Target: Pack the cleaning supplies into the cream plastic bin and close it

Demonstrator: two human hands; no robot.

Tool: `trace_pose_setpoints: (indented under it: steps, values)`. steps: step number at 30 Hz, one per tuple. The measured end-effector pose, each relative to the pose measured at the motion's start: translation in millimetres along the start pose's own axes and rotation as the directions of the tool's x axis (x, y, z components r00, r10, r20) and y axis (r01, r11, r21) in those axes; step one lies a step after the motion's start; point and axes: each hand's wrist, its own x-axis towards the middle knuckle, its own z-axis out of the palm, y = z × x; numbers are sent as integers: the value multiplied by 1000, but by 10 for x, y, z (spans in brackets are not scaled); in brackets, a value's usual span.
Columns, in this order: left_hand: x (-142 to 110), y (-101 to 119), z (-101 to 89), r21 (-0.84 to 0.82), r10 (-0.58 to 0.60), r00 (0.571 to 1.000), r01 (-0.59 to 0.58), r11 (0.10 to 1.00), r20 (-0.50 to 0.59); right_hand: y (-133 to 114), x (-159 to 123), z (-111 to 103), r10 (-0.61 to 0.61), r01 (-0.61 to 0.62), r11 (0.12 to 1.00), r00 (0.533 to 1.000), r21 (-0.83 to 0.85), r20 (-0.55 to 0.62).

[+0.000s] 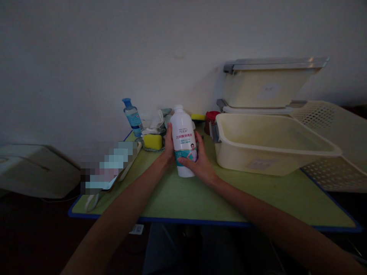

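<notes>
Both my hands clasp a white disinfectant bottle (185, 131) with a teal and red printed label, its cap on top. It is upright over the middle of the green table (183, 202); I cannot tell if its base touches the surface. My left hand (169, 147) presses against the bottle's left side, with some fingers hidden behind it. Around the right side wraps my right hand (202, 162), its thumb lying across the lower label. Close to my left hand are a yellow sponge (153, 141) and a blue-capped clear bottle (133, 118).
On the right stands an open cream bin (275, 158), with a lidded bin (263, 86) stacked behind it and a perforated basket (338, 149) beyond. A red-lidded container (212, 119) is beside the bin. At the left lies a blurred-out device (111, 166); a white box (37, 168) stands off the table.
</notes>
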Motion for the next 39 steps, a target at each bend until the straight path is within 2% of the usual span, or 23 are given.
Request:
trace_pose_setpoints:
  steps: [3,6,10,19,26,32,39]
  values:
    - [11,55,-14,-26,-54,997,56,998,51,13,-26,8,9,-8,999,1000,-53,12]
    - [30,147,-17,-21,-32,998,33,999,57,28,-38,16,21,-18,995,999,-99,33]
    - [30,260,-10,-33,72,997,-72,997,-13,34,-60,33,12,-2,983,999,-186,52]
    - [15,280,-25,-18,99,984,-103,995,-147,22,-139,38,-22,42,910,998,-412,54]
    - [-25,272,51,-12,157,978,-160,987,-138,-39,-136,-45,-41,78,876,995,-476,87]
    - [-187,446,261,-20,253,962,-256,966,-100,-320,-185,-46,-102,147,825,988,-545,113]
    - [-418,656,529,-42,325,946,-325,945,-15,-922,-251,-72,-73,182,752,978,-633,194]
